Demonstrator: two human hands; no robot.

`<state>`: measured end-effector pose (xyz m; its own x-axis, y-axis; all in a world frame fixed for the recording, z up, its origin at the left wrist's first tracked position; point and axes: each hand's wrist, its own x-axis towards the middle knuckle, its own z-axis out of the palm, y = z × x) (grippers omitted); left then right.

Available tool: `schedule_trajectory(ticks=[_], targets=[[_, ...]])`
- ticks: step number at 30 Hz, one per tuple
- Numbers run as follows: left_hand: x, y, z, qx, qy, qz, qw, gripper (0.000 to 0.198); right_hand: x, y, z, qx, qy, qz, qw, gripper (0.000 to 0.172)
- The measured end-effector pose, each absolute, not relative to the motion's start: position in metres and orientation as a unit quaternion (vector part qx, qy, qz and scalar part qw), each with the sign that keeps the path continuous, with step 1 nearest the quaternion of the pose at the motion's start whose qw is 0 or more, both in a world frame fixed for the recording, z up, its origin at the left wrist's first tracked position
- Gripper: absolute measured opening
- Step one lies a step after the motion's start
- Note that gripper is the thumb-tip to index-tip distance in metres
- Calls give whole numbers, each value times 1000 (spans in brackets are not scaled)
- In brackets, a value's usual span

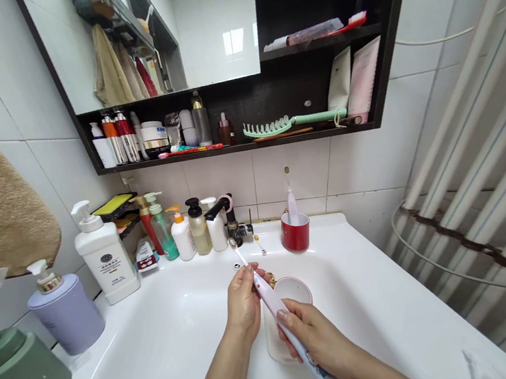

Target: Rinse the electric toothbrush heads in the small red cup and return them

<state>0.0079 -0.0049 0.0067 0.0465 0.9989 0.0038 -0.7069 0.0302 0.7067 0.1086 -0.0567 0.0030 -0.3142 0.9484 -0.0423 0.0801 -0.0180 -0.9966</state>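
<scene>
1. Nearest, the right hand [317, 332] is grasping the handle of the electric toothbrush [274, 303], with the thumb lying along its upper face and the bluish end sticking out below the palm.
2. The left hand [243, 298] is pinching the upper end of the same toothbrush, its fingers closing around the area where the slim white neck is meeting the pink body.
3. The toothbrush is slanting above the sink [163, 355], its bristled head pointing away towards the black faucet [230, 209].
4. The step in hand appears to be handling the brush-head joint; whether the fingers are fitting, loosening or merely steadying it, I cannot tell. Any next move would be calling for a firm right-hand grip and careful left-hand fingers on the neck.
5. Beneath the hands, a white-lined cup [292, 286] is sitting in the basin, partly hidden.
6. Farther back, a small brush head [260, 246] is lying near the faucet, and a red cup [296, 238] is holding another toothbrush [292, 206] upright on the rim.
7. Farthest, a mint-green hairbrush [293, 122] is resting on the dark shelf [228, 150].
</scene>
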Motion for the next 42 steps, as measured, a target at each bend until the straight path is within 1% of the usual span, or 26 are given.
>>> schedule_trajectory(ticks=[3, 9, 13, 15, 21, 24, 29, 33, 38, 40, 42], targets=[[8, -6, 8, 282, 260, 638, 668, 19, 108, -58, 5, -426, -579, 576, 388, 28], [10, -6, 5, 290, 263, 632, 669, 18, 110, -56, 1, -457, -608, 508, 404, 24], [9, -6, 5, 300, 260, 631, 667, 17, 111, -57, 3, -429, -577, 579, 386, 27], [9, -6, 5, 302, 262, 631, 665, 17, 112, -57, 4, -423, -571, 592, 380, 27], [11, -7, 5, 302, 280, 620, 667, 19, 113, -54, 1, -465, -624, 487, 397, 23], [11, -8, 6, 307, 283, 611, 672, 18, 113, -54, -1, -469, -632, 469, 399, 23], [11, -9, 7, 304, 287, 609, 674, 15, 114, -55, 1, -454, -612, 521, 384, 25], [11, -10, 8, 317, 286, 603, 674, 15, 114, -56, 3, -441, -586, 550, 400, 25], [10, -12, 10, 363, 301, 586, 659, 18, 115, -59, 7, -368, -513, 676, 379, 25], [11, -12, 9, 395, 322, 575, 640, 23, 116, -56, 11, -362, -498, 680, 399, 23], [11, -11, 6, 435, 353, 557, 613, 28, 118, -48, 16, -369, -487, 646, 458, 22]])
